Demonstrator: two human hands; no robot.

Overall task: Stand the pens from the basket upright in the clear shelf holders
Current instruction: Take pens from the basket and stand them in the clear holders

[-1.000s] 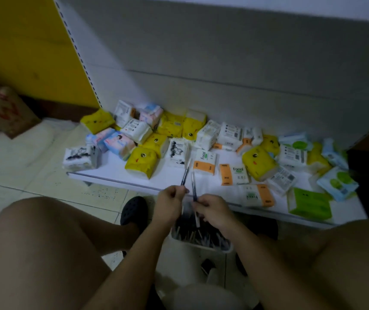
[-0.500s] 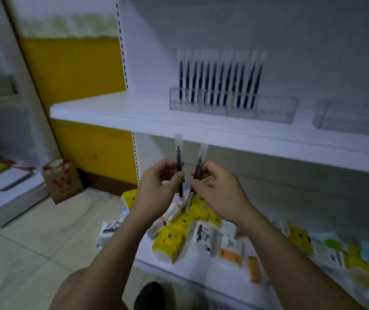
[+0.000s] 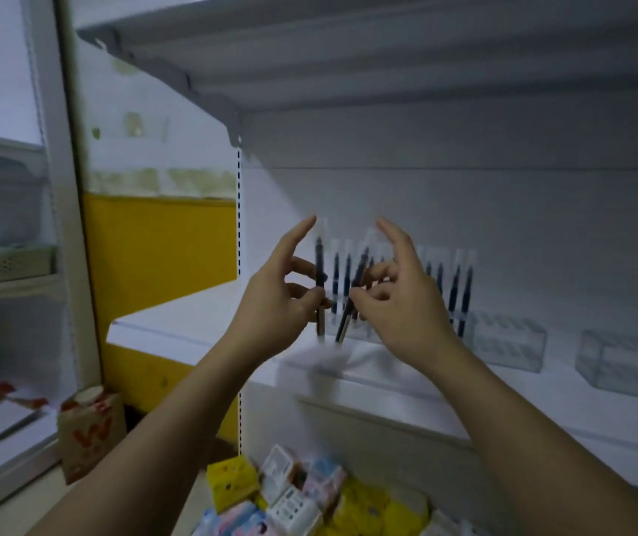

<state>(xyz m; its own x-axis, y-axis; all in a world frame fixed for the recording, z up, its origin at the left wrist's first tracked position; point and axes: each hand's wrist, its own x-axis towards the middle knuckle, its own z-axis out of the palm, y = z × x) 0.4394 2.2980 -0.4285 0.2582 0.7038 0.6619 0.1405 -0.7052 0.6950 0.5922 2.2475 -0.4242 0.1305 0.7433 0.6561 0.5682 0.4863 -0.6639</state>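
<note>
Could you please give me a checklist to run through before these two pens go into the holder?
1. Left grip: the left hand pinches a dark pen in a clear sleeve, roughly upright: ok.
2. Right pen's angle: the right hand pinches a second dark sleeved pen, which is tilted: not ok.
3. Free space: the clear plastic holder to the right of the row of standing dark pens shows no pens: ok.
4. Slot under the held pens: the hands hide it: cannot tell.

Pens (image 3: 319, 261) now up at holder (image 3: 507, 342)
</note>
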